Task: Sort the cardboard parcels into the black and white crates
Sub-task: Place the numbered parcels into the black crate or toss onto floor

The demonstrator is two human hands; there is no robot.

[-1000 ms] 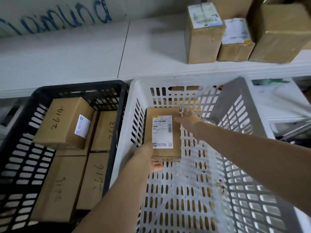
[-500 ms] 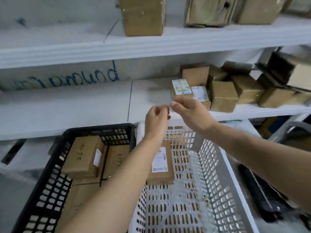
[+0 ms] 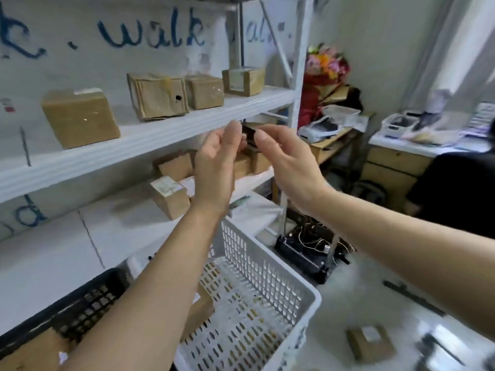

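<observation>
Both hands are raised in front of the shelving, level with the edge of the upper shelf (image 3: pixel 160 135). The left hand (image 3: pixel 217 167) is upright, fingers straight and relaxed, holding nothing. The right hand (image 3: pixel 290 162) faces it, fingers loosely extended, also holding nothing. A dark object (image 3: pixel 248 133) shows between the fingertips of the two hands; whether either hand touches it cannot be determined.

The white crate (image 3: pixel 257 266) stands below the arms. One cardboard parcel (image 3: pixel 199 309) lies inside it, partly hidden by the left forearm. The black crate (image 3: pixel 91 303) stands just beside it on the left, with brown parcels (image 3: pixel 32 352) showing at its near end.

Four parcels stand on the upper shelf: a large box (image 3: pixel 80 116) at the left, a dented parcel with a hole (image 3: pixel 158 96), and two smaller boxes (image 3: pixel 205 92) to its right. Further small boxes (image 3: pixel 170 196) sit on the lower shelf (image 3: pixel 120 223). One labelled parcel (image 3: pixel 371 344) lies on the floor, to the right of the white crate and apart from it.
</observation>
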